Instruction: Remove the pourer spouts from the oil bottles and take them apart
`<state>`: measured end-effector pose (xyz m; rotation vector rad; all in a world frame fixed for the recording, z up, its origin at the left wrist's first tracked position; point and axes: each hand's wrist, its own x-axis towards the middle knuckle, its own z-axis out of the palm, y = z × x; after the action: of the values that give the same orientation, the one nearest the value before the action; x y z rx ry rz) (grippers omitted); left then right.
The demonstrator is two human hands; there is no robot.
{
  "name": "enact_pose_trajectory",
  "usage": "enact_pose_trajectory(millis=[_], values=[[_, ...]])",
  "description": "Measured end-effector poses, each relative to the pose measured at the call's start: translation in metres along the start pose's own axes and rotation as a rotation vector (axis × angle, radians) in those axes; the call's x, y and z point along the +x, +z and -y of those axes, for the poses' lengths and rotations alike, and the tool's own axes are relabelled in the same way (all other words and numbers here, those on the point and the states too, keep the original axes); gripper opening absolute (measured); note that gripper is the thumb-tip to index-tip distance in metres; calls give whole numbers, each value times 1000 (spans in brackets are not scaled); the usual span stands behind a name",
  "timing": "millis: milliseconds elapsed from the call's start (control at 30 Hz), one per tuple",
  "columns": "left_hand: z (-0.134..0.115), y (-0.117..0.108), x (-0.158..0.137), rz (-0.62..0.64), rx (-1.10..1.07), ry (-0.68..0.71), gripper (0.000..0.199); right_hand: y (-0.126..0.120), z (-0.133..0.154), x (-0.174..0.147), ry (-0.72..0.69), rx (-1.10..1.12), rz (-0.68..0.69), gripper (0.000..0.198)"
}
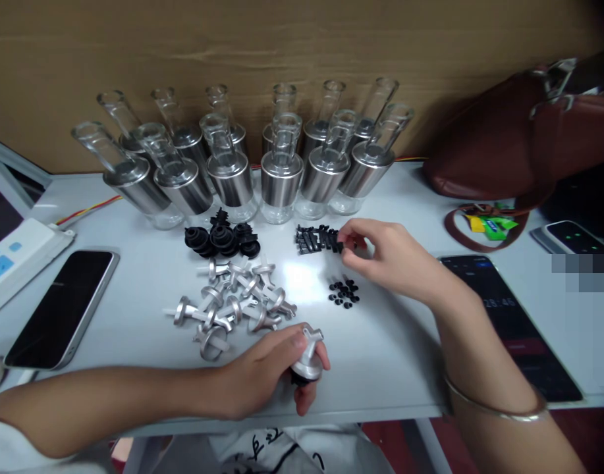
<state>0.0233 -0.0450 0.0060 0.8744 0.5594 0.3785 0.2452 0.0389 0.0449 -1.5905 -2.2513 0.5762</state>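
Observation:
My left hand [286, 362], near the table's front edge, is closed around a silver bottle pourer [309, 362] with a black ribbed stopper under it. My right hand [375, 250] reaches to the right end of a pile of small black lever-like pieces [309, 240]; thumb and fingers pinch together on one of them, partly hidden. Just below lies a cluster of small black caps [344, 294]. Left of my hands, several silver pourer spouts [235, 306] lie in a loose heap. Behind them is a pile of black ribbed stoppers [222, 238].
Two rows of glass bottles with steel sleeves [282, 178] stand along the cardboard wall [302, 39]. A phone [62, 309] and a white power strip [20, 263] lie left. At right are a dark tablet-like device [509, 322], a brown bag [504, 131] and small colourful packets [494, 227].

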Motion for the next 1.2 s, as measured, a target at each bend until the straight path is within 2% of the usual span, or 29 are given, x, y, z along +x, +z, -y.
enact_pose_trajectory(millis=[133, 200, 433, 767, 1100, 1200], values=[[-1, 1, 0, 6, -5, 7, 46, -13, -1, -9, 124, 73, 300, 8], [-2, 2, 0, 0, 4, 3, 46, -14, -1, -10, 148, 72, 353, 12], [-3, 2, 0, -2, -13, -15, 47, -11, -7, -13, 84, 46, 269, 19], [-7, 2, 0, -1, -6, -34, 47, -7, -10, -15, 36, 14, 226, 21], [-6, 3, 0, -12, -2, -44, 48, -8, -7, -14, -33, 94, 219, 15], [-6, 3, -1, -10, 2, -50, 47, -5, -9, -13, -7, 95, 204, 15]])
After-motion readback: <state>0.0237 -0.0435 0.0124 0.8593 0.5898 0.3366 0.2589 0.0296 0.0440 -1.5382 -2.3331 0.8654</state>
